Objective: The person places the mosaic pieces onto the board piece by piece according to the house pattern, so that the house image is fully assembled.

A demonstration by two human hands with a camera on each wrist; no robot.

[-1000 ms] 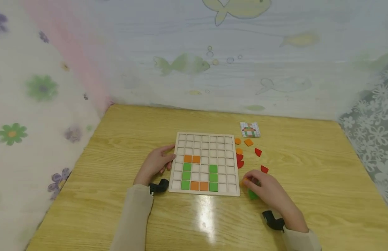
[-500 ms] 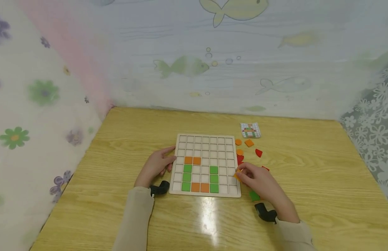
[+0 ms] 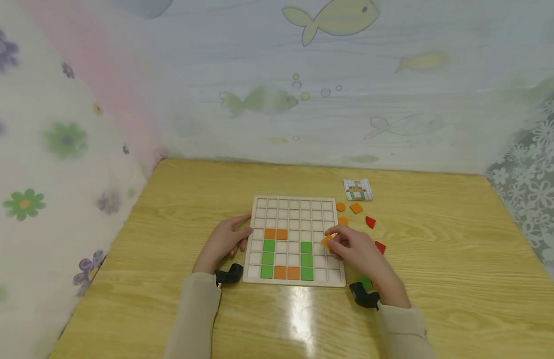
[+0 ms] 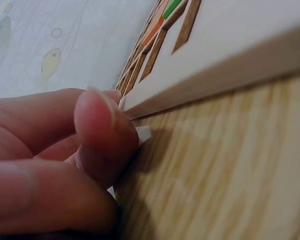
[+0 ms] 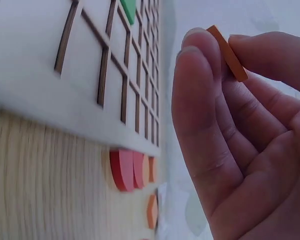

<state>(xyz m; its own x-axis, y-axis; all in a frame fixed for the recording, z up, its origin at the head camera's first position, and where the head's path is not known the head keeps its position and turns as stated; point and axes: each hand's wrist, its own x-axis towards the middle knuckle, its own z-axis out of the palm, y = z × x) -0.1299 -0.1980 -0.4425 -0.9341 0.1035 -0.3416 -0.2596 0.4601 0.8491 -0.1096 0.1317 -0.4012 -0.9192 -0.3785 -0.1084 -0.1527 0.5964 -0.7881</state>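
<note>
- Board, pale and gridded, is seen on the tabletop at the centre of the head view
- Its left edge is touched by the left hand, whose fingers are relaxed
- An orange tile is pinched between thumb and fingertips of the right hand, above the board's right side; edge-on, it is shown in the right wrist view's upper right
- Green tiles are set in two columns of three in the board's lower half, with two orange squares placed between them in the bottom row and two more at the left column's top
- Right of centre, a printed card, orange discs and red pieces are laid
</note>
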